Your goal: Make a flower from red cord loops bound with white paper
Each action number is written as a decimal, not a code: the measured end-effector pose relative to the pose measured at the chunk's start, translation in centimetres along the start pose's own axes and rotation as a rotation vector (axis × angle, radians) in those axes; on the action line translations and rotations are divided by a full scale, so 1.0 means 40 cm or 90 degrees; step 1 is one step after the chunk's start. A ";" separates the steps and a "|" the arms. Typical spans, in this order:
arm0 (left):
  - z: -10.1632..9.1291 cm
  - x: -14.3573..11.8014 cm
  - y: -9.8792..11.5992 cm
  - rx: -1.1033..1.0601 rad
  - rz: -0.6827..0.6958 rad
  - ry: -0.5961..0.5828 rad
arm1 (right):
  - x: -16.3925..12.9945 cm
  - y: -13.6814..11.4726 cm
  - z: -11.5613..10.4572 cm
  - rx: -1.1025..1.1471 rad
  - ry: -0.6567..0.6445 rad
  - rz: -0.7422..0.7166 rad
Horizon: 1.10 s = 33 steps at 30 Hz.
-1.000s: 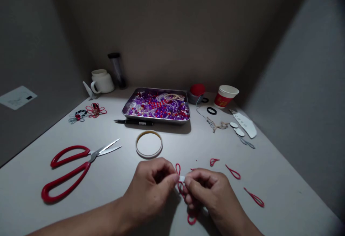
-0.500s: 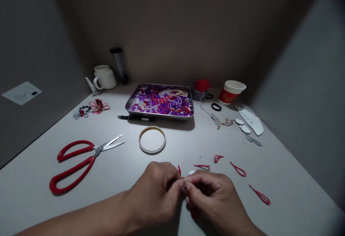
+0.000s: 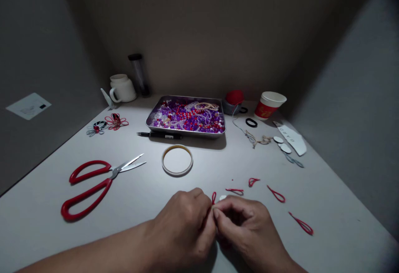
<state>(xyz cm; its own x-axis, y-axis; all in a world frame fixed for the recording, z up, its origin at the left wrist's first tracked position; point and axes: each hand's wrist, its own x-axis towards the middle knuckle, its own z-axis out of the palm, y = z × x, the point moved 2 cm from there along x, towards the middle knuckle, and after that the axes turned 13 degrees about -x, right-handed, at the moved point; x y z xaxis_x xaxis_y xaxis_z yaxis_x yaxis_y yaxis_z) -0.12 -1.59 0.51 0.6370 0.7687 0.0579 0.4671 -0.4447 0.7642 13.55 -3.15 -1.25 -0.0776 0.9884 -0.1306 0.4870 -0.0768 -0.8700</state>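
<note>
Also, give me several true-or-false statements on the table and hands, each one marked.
1. The scissors lie left of the pale ring, blades apart. True.
2. The pale ring stands on edge. False: the pale ring lies flat on the table.
3. The left hand and right hand meet at a red cord loop. True.
4. The left hand holds the scissors. False: the scissors lie on the table.
5. The pen lies in front of the bead tray. True.

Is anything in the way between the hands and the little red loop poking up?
Nothing visible: the left hand and right hand meet at the base of the red loop. A white piece peeks out beside it, behind the right hand, but doesn't block them.
</note>
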 end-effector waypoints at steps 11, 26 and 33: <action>-0.013 0.011 -0.001 -0.076 -0.031 -0.004 | 0.002 0.010 0.002 0.122 -0.058 0.111; -0.019 0.011 -0.005 -0.092 -0.098 0.084 | 0.002 0.016 0.013 0.170 0.000 0.162; -0.012 0.007 0.000 -0.086 -0.066 0.114 | 0.002 0.019 0.018 0.130 0.031 0.107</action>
<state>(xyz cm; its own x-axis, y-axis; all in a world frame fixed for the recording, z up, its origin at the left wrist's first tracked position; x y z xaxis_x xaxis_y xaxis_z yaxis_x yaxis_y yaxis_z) -0.22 -1.14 0.82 0.4657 0.8814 0.0790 0.4303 -0.3035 0.8501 13.27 -3.21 -2.25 0.0330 0.9644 -0.2625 0.3032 -0.2599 -0.9168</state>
